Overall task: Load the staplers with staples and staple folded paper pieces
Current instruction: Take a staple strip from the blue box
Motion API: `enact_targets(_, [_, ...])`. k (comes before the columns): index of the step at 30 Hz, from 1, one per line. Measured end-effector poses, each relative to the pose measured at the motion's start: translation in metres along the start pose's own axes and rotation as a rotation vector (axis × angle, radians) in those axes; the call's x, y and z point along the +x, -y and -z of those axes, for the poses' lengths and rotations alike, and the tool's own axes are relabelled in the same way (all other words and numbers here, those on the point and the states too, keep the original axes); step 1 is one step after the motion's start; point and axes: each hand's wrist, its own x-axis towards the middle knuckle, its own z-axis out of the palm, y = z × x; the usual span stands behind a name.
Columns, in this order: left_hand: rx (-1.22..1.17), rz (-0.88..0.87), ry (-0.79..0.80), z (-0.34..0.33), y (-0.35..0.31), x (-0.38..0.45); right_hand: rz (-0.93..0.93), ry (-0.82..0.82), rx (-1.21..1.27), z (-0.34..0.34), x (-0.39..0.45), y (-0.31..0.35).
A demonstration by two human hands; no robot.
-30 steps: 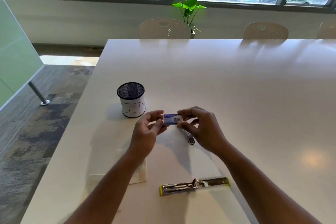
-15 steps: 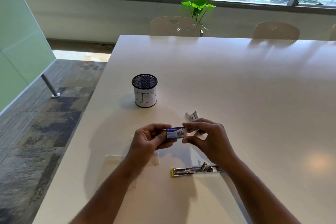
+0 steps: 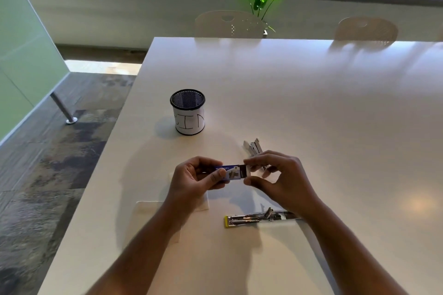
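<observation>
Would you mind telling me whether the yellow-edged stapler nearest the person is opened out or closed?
Opened out: the yellow-edged stapler lies flat on the table, its metal staple channel exposed, part hidden under the right forearm.

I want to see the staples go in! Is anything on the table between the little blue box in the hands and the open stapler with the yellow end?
Nothing visible blocks the way. The staple box is held above the table by the left hand and right hand; the open stapler lies just nearer the person, only bare tabletop between.

White table (image 3: 311,103) bearing a mesh pen cup (image 3: 188,112); right of cup and nearer, a small stapler (image 3: 253,146); nearer still, folded paper pieces (image 3: 153,208) and an opened yellow-tipped stapler (image 3: 249,219).
</observation>
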Motion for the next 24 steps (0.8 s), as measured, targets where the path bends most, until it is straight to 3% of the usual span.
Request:
enact_targets(11, [-0.037, 0.009, -0.009, 0.0015, 0.0012, 0.0032, -0.024, -0.023, -0.040, 0.0034, -0.0005, -0.0034])
enact_targets(16, [-0.019, 0.013, -0.014, 0.0018, 0.0022, 0.0019, 0.048, -0.029, -0.093, 0.0035, -0.0004, -0.0001])
enact_targets(24, [0.017, 0.006, -0.024, 0.0014, 0.0022, 0.0015, 0.113, -0.015, -0.294, -0.0019, -0.0028, -0.0033])
